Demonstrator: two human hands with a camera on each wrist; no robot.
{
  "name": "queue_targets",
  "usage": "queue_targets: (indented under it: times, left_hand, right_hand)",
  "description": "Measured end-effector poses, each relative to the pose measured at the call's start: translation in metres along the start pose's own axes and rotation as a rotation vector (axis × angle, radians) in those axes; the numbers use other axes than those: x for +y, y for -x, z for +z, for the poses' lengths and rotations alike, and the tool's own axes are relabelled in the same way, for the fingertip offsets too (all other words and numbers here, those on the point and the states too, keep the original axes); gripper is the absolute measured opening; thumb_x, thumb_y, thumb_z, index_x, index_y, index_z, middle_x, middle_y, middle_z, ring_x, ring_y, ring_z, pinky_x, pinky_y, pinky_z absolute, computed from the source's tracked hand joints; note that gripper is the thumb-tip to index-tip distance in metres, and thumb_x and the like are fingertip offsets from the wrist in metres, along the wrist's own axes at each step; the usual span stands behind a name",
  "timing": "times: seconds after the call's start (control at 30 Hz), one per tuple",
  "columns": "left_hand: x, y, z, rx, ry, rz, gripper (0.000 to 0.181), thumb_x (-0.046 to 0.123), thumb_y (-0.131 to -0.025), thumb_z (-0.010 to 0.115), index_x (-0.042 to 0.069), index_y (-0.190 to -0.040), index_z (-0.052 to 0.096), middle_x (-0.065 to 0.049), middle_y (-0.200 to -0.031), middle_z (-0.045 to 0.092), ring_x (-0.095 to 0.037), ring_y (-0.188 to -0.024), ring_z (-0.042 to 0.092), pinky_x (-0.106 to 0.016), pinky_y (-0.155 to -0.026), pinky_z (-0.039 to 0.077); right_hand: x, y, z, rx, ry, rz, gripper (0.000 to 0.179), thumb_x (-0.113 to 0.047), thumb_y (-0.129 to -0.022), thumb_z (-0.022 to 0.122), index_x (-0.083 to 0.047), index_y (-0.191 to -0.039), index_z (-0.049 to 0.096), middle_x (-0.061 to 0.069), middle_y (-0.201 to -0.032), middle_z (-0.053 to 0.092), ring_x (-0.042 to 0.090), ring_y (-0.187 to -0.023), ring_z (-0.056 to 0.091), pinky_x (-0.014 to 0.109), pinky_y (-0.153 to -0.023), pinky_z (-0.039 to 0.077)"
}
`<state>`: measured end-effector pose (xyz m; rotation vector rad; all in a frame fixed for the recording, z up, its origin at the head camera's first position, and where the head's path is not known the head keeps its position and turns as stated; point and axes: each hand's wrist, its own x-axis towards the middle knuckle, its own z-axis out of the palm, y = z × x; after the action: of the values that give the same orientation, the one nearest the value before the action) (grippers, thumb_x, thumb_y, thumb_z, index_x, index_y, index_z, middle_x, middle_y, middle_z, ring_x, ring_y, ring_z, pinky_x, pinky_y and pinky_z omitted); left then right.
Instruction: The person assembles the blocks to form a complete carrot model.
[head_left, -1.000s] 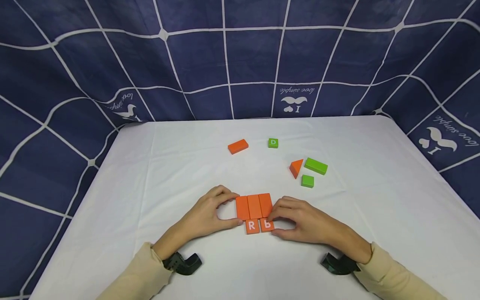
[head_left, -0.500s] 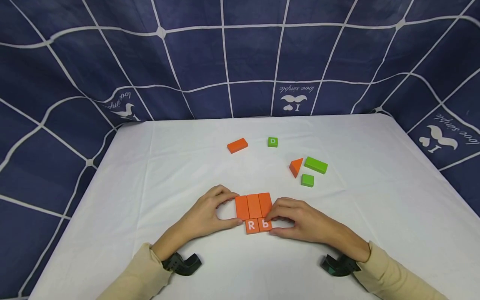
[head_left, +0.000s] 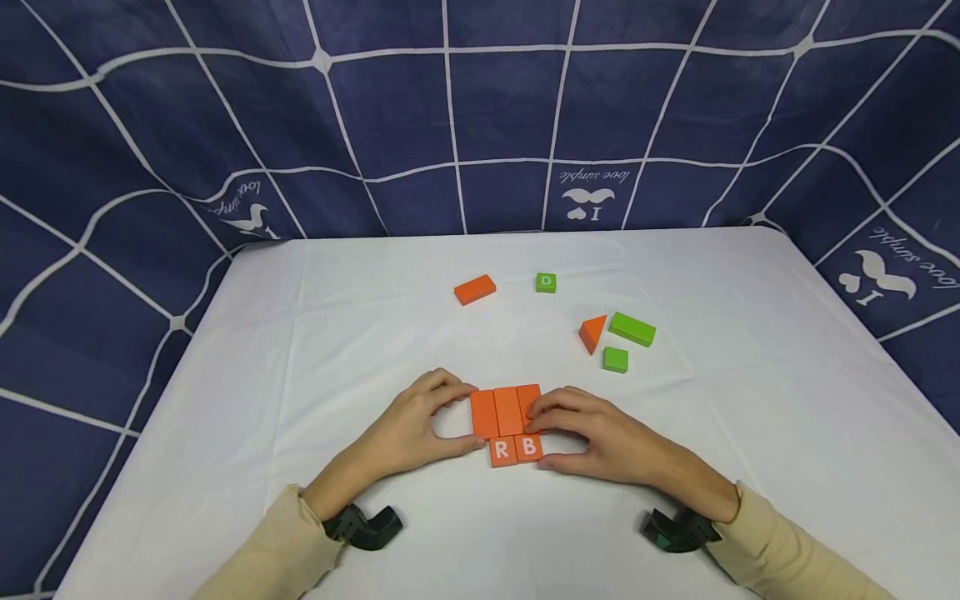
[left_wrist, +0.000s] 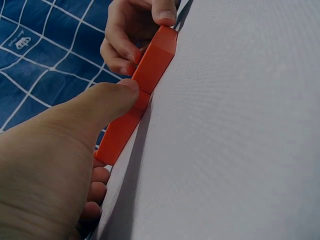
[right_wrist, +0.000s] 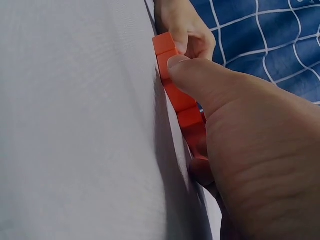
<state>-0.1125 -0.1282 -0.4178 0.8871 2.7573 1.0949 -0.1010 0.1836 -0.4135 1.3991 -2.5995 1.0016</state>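
Three plain orange blocks (head_left: 507, 411) lie side by side in front of me. Against their near edge sit two smaller orange ones, an R block (head_left: 502, 452) and a B block (head_left: 528, 447), touching each other. My left hand (head_left: 420, 421) holds the leftmost plain block (head_left: 483, 414) between thumb at its near end and a finger at its far end. My right hand (head_left: 607, 437) has its thumb at the B block's right side and its fingertips over the right plain block. The right wrist view shows that thumb (right_wrist: 182, 67) on an orange side face.
Farther back on the white cloth lie an orange rectangular block (head_left: 475, 290) and a green D block (head_left: 546, 282). An orange triangular block (head_left: 592, 333), a long green block (head_left: 632, 329) and a green cube (head_left: 615, 360) are grouped at right. A blue curtain (head_left: 502, 117) hangs behind.
The B block has slid left against the R block, closing the gap. The right fingers have shifted off its letter onto the plain block. The left hand has stayed in place.
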Motion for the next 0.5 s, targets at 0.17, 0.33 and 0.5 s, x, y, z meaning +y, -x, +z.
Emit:
queue_targets:
  times: [0.17, 0.33, 0.5]
  left_hand:
    - [-0.0002, 0.0004, -0.0002, 0.000, 0.003, 0.003, 0.060, 0.047, -0.079, 0.088, 0.016, -0.129, 0.071, 0.011, -0.118, 0.059, -0.005, -0.103, 0.053, -0.029, -0.088, 0.051]
    - [-0.0001, 0.0007, -0.0004, -0.005, 0.005, -0.002, 0.061, 0.047, -0.080, 0.088, 0.016, -0.129, 0.070, 0.011, -0.119, 0.059, -0.005, -0.103, 0.053, -0.029, -0.088, 0.051]
    - [0.0000, 0.0010, -0.0008, -0.006, -0.001, -0.003, 0.061, 0.046, -0.080, 0.088, 0.015, -0.130, 0.070, 0.011, -0.119, 0.059, -0.006, -0.102, 0.053, -0.029, -0.088, 0.051]
  right_hand:
    - [-0.0002, -0.0002, 0.0013, 0.005, -0.004, 0.003, 0.033, -0.035, -0.090, 0.082, -0.026, -0.120, 0.072, -0.010, -0.130, 0.060, 0.008, -0.121, 0.056, 0.020, -0.106, 0.044]
    - [-0.0004, 0.0006, 0.0018, 0.003, -0.006, 0.011, 0.034, -0.034, -0.090, 0.082, -0.026, -0.120, 0.071, -0.010, -0.130, 0.060, 0.008, -0.121, 0.056, 0.020, -0.106, 0.044]
    - [-0.0012, 0.0006, 0.0014, -0.011, -0.016, 0.023, 0.036, -0.036, -0.090, 0.082, -0.027, -0.122, 0.070, -0.010, -0.132, 0.059, 0.007, -0.122, 0.055, 0.023, -0.106, 0.045]
